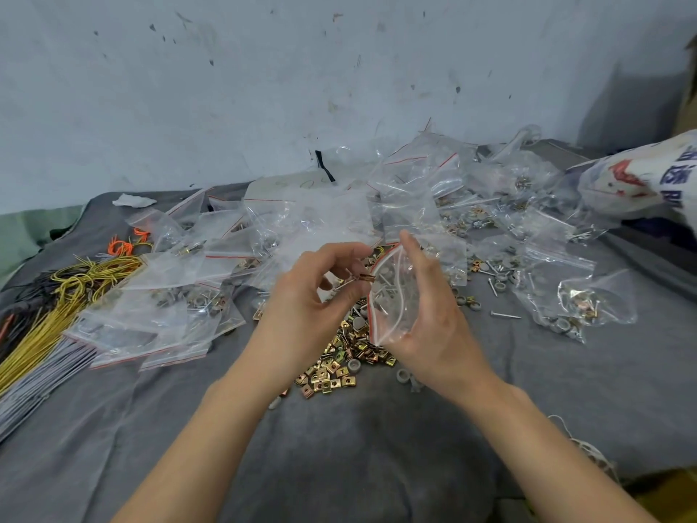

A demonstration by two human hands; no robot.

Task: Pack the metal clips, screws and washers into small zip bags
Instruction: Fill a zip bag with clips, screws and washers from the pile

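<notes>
The small zip bag (392, 296) is being gripped by the right hand (430, 315) with its red-edged mouth spread toward the left hand (313, 296), by which a metal clip (362, 278) is being pinched at that opening, probably for insertion; the clip pile (339, 360) is being kept just below.

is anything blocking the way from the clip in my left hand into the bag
Nothing visible does. The left hand pinches the clip right at the mouth of the zip bag, which the right hand holds up with its red-edged opening facing the clip.
</notes>
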